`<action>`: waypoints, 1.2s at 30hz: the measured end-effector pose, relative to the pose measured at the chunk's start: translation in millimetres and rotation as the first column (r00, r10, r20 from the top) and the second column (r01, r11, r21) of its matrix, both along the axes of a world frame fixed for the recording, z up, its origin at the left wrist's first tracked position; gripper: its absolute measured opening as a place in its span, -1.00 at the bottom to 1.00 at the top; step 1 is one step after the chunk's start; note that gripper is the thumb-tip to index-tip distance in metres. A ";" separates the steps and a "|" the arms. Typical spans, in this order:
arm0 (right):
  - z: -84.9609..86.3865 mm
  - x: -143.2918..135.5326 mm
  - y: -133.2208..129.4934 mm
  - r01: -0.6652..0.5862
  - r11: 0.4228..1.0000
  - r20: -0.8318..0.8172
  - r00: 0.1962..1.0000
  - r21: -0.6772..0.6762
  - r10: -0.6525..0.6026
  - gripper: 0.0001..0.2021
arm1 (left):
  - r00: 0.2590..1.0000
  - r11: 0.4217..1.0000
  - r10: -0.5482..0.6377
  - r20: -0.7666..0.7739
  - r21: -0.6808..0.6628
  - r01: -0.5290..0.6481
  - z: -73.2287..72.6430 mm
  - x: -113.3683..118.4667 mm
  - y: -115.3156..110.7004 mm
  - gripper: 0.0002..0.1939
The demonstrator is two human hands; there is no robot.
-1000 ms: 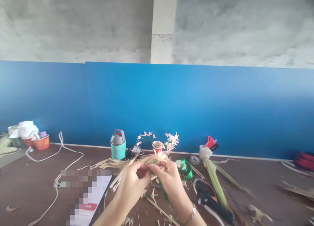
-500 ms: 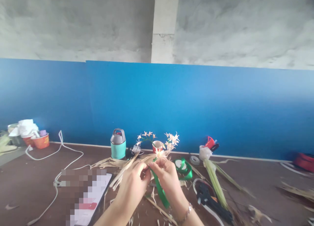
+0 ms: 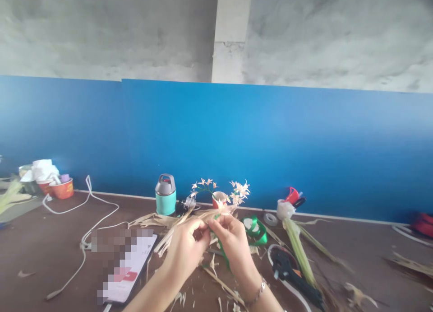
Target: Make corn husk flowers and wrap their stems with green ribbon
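My left hand (image 3: 191, 242) and my right hand (image 3: 232, 239) meet at the fingertips in the middle of the view. Both pinch a green ribbon (image 3: 223, 254) at the base of a pale flower (image 3: 221, 207); the ribbon hangs down beside my right hand. The exact point of the pinch is partly hidden by my fingers. Behind them stands a red cup (image 3: 219, 199) with stems of small pale flowers (image 3: 239, 191) spreading to both sides. A green ribbon roll (image 3: 254, 228) lies right of my right hand.
A teal flask (image 3: 165, 197) stands behind left, with a phone (image 3: 130, 271) nearer. At right are a black glue gun (image 3: 294, 278), a tape roll (image 3: 270, 219) and green husks (image 3: 301, 253). Dry husk strips (image 3: 152, 221) and scraps litter the table; a white cable (image 3: 81, 251) runs left.
The hanging ribbon has swung closer to my right hand and shows less of its width. Both hands remain together at the flower's base. The camera view has shifted slightly.
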State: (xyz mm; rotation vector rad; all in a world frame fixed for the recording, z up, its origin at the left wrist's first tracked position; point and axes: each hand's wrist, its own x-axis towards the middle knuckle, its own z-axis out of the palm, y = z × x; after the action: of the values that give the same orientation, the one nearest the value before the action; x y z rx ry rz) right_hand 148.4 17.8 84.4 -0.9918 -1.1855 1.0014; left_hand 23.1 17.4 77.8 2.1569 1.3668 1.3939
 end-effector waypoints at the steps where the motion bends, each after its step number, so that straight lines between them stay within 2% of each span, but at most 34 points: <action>1: 0.0 0.1 -0.3 0.002 1.000 0.013 1.000 -0.001 -0.002 -0.75 | 1.000 1.000 0.005 -0.002 -0.003 -0.005 0.0 0.1 -0.1 -0.81; 8: 1.8 -2.7 -4.0 0.041 0.998 0.072 0.996 0.038 -0.043 -0.73 | 0.992 0.990 0.106 -0.061 0.101 -0.100 -3.7 1.7 -3.2 -0.83; 13: 4.4 -3.3 -6.0 0.057 0.997 0.094 0.994 0.042 -0.061 -0.72 | 0.998 0.995 0.051 0.036 -0.082 -0.048 2.4 3.6 -4.7 -0.78; 17: 6.9 -4.9 -8.5 0.063 0.997 0.121 0.990 0.038 -0.067 -0.73 | 0.998 0.994 0.048 0.044 -0.100 -0.043 1.4 2.8 -3.8 -0.79; 22: 5.2 -7.4 -9.2 0.081 0.991 0.162 0.982 0.110 -0.099 -0.75 | 0.988 0.991 0.137 -0.074 0.004 -0.137 -7.6 1.3 -1.0 -0.80; 26: 2.8 -7.2 -8.2 0.105 0.988 0.157 0.980 0.117 -0.123 -0.76 | 0.991 0.982 0.111 -0.077 0.164 -0.097 -11.8 1.6 -1.5 -0.79; 28: 1.6 -6.6 -7.2 0.119 0.986 0.144 0.980 0.113 -0.134 -0.75 | 0.998 0.983 0.060 -0.037 0.176 -0.052 -10.1 1.9 -2.6 -0.77; 30: 1.3 -5.4 -6.1 0.114 0.990 0.114 0.986 0.085 -0.123 -0.72 | 0.999 0.994 -0.019 0.047 0.109 0.014 -5.6 2.0 -3.7 -0.78; 32: 3.3 -2.4 -5.6 0.056 0.997 0.067 0.996 0.052 -0.059 -0.70 | 0.981 0.995 -0.089 0.171 -0.028 0.095 0.6 1.8 -4.3 -0.77; 34: 7.8 2.8 -6.3 -0.068 0.997 0.010 0.998 0.043 0.068 -0.74 | 0.949 0.969 -0.116 0.294 -0.177 0.173 6.9 1.2 -4.5 -0.77; 36: 13.3 9.5 -8.1 -0.237 0.970 -0.037 0.970 0.045 0.239 -0.79 | 0.903 0.915 -0.129 0.411 -0.301 0.268 12.0 0.7 -4.9 -0.76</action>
State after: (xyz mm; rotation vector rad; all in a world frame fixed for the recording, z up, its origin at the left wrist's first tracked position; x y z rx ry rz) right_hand 157.9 9.6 97.7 -0.8051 -1.3056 1.1768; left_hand 23.8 12.5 89.8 1.6353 1.1052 1.2878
